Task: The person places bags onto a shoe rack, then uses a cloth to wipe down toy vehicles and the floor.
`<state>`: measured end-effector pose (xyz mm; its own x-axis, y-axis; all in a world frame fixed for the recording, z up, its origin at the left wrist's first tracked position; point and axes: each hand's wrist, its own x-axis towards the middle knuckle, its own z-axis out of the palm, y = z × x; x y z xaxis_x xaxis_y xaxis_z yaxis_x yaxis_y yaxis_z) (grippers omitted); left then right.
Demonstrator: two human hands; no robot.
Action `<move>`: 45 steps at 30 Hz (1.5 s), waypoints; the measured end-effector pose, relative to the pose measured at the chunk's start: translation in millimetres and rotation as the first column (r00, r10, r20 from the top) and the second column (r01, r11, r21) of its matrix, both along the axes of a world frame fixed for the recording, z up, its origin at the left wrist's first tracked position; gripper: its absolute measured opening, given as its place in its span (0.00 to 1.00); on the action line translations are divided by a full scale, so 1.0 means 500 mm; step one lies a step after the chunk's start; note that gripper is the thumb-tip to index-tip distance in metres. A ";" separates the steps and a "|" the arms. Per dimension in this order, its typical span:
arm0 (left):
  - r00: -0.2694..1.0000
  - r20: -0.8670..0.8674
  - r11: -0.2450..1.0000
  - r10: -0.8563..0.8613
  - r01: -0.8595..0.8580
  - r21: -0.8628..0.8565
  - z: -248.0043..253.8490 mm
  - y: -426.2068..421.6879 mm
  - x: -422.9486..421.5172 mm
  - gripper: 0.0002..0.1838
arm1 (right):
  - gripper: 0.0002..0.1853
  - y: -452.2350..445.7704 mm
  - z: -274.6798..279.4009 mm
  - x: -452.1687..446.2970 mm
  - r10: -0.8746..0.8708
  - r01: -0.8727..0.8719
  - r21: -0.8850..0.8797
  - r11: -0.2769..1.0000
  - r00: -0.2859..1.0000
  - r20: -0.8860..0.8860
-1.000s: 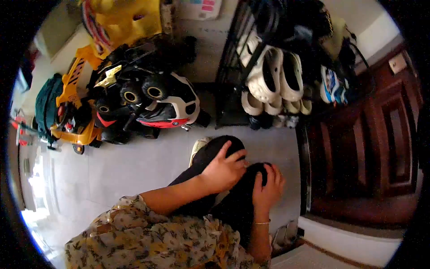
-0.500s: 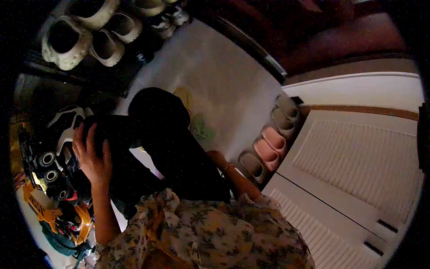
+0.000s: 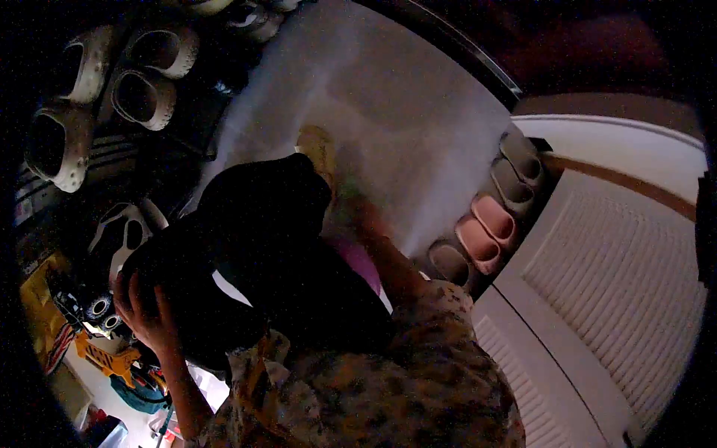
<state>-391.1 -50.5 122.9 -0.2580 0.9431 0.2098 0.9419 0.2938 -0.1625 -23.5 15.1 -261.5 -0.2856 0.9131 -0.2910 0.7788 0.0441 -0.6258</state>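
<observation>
Floor [image 3: 396,97] | rack [image 3: 112,142] — clogs [image 3: 73,164] | left hand [image 3: 146,315] spread on knee [image 3: 168,265] | right hand [image 3: 366,215] — blurred, can't tell

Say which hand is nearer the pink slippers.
Right. The right hand is between the right leg and the pink slippers, apart from them; the left hand is at the left knee, farther away.

A white louvred cabinet [image 3: 612,291] borders the dim grey floor [image 3: 403,104].
</observation>
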 end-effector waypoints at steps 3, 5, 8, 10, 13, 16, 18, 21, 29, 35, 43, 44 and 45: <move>0.997 0.062 0.999 0.048 -0.047 -0.009 0.011 -0.005 0.003 0.21 | 0.22 0.019 -0.050 -0.037 0.088 -0.077 -0.102 0.992 0.989 0.115; 0.993 0.083 0.997 0.081 -0.081 -0.002 0.019 -0.019 0.012 0.20 | 0.22 0.028 -0.073 -0.049 0.135 -0.112 -0.148 0.983 0.979 0.155; 0.980 0.082 0.983 0.182 -0.181 -0.016 0.035 -0.043 0.041 0.20 | 0.22 0.050 -0.096 -0.037 0.187 -0.151 -0.192 0.970 0.965 0.185; 0.955 0.087 0.958 0.285 -0.280 -0.068 0.061 -0.055 0.069 0.21 | 0.23 0.078 -0.095 -0.022 0.217 -0.181 -0.193 0.964 0.959 0.180; 0.929 0.171 0.941 0.327 -0.337 0.032 0.095 -0.122 0.106 0.21 | 0.23 0.121 -0.077 -0.003 0.221 -0.196 -0.193 0.961 0.968 0.120; 0.872 0.098 0.877 0.480 -0.480 -0.022 0.128 -0.176 0.154 0.21 | 0.23 0.164 -0.042 0.008 0.094 -0.101 -0.249 0.963 0.995 -0.039; 0.867 0.089 0.870 0.489 -0.493 0.014 0.120 -0.221 0.163 0.19 | 0.23 0.189 0.004 0.011 -0.110 0.025 -0.382 0.924 0.973 -0.202; 0.806 0.066 0.809 0.588 -0.586 -0.042 0.107 -0.288 0.128 0.17 | 0.24 0.223 0.105 -0.033 -0.482 0.138 -0.637 0.758 0.777 -0.405; 0.446 -0.093 0.413 0.890 -0.875 -0.252 0.069 -0.536 0.012 0.20 | 0.25 0.307 0.384 -0.199 -0.654 -0.059 -0.691 0.720 0.275 -0.705; 0.259 0.143 0.293 0.955 -0.896 -0.333 0.086 -0.689 -0.074 0.20 | 0.28 0.277 0.704 -0.400 0.016 -0.085 -0.010 0.996 0.296 -0.955; 0.221 0.320 0.341 0.921 -0.857 -0.387 0.078 -0.750 -0.115 0.26 | 0.28 0.067 0.878 -0.662 -0.166 -0.913 0.073 0.400 -0.150 -0.975; 0.216 0.344 0.341 0.914 -0.867 -0.364 0.091 -0.744 -0.112 0.23 | 0.27 0.042 0.874 -0.700 -0.199 -0.949 0.077 0.306 -0.143 -0.970; 0.209 0.368 0.340 0.906 -0.877 -0.339 0.098 -0.741 -0.109 0.21 | 0.27 0.017 0.870 -0.732 -0.233 -0.969 0.065 0.240 -0.123 -0.965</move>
